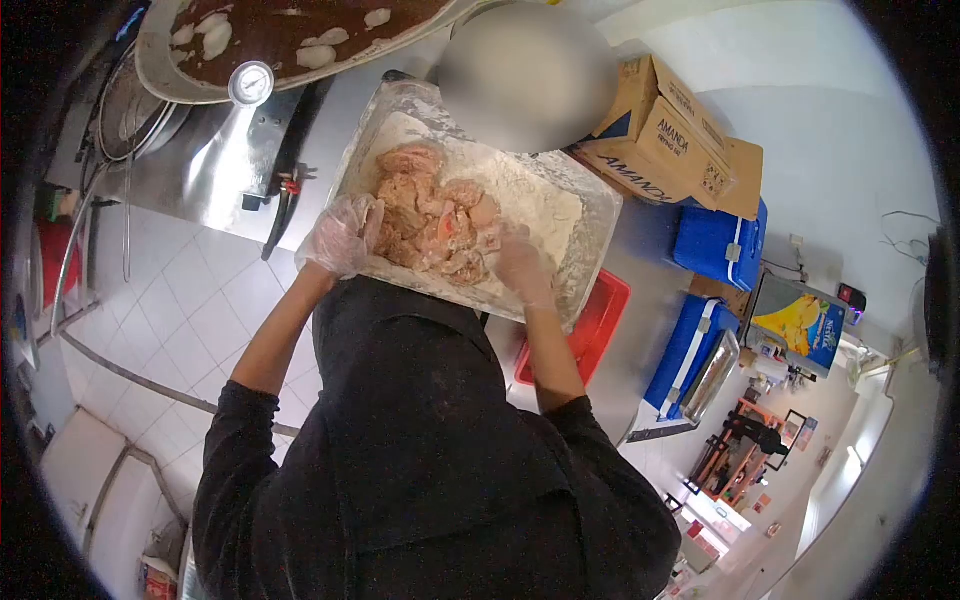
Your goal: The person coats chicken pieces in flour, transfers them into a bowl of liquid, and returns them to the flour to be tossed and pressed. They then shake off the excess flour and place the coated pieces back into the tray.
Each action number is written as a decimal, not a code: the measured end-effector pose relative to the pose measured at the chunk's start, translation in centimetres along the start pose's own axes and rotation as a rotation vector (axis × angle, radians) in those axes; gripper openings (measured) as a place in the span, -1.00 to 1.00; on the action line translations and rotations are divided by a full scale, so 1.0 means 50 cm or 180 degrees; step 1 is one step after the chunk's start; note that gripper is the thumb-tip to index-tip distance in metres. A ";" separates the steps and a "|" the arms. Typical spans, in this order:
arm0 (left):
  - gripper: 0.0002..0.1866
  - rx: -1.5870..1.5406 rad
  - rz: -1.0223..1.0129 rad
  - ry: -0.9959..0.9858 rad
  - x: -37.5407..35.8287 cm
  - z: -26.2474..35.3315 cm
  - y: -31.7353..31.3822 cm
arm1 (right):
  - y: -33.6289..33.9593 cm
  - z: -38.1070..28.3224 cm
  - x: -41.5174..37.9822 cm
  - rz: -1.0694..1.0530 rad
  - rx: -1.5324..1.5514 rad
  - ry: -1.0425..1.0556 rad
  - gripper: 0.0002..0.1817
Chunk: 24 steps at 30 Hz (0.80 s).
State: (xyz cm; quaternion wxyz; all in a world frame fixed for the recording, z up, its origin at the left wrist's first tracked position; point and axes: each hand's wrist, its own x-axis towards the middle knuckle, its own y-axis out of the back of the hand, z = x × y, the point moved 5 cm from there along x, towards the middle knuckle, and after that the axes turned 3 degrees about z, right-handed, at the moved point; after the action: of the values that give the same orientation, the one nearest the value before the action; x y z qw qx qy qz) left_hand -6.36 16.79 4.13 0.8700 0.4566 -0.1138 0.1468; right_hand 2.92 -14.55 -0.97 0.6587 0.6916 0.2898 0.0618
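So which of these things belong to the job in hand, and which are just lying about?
In use:
- pale powder and raw-looking meat pieces
- large tray holding them
- left hand and right hand, in clear gloves, at the meat

Seemingly just lying about:
- red tray
- cardboard box marked AMANDA
- two blue cool boxes

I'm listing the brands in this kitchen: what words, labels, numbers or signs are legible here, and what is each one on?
"AMANDA", at least twice, on the cardboard box; the smaller line below one is too blurred to read surely.
"NESTLE", on the blue and yellow panel; its other print is too small.
Dial gauge: markings too small.
Papers on the far wall: too small.
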 end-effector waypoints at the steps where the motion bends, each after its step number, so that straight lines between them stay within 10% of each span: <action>1: -0.89 0.0026 0.0080 -0.0045 -0.002 -0.005 -0.004 | 0.009 -0.020 -0.001 -0.0169 -0.0010 -0.0074 -0.51; 9: -0.81 -0.0153 0.0258 -0.0565 -0.001 0.002 -0.002 | 0.032 0.009 -0.036 0.0471 -0.0357 0.0897 -0.60; 15: -0.82 -0.0254 0.0373 -0.0338 0.012 0.001 0.011 | 0.042 0.257 0.025 0.0241 0.0433 -0.0285 -0.79; 20: -0.89 -0.0051 0.0101 -0.0055 0.001 -0.016 -0.005 | 0.348 0.178 0.151 0.0806 0.3239 -0.0841 -0.86; 24: -0.85 -0.0146 -0.0271 0.0461 0.011 -0.010 0.004 | 0.517 0.039 0.317 0.0209 0.1950 -0.1059 -0.72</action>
State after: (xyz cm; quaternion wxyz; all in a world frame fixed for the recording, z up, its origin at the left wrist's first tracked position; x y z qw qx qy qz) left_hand -5.88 17.41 4.20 0.8917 0.4292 -0.0344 0.1396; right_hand 25.18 -7.71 18.56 0.4564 0.8667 0.1611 -0.1204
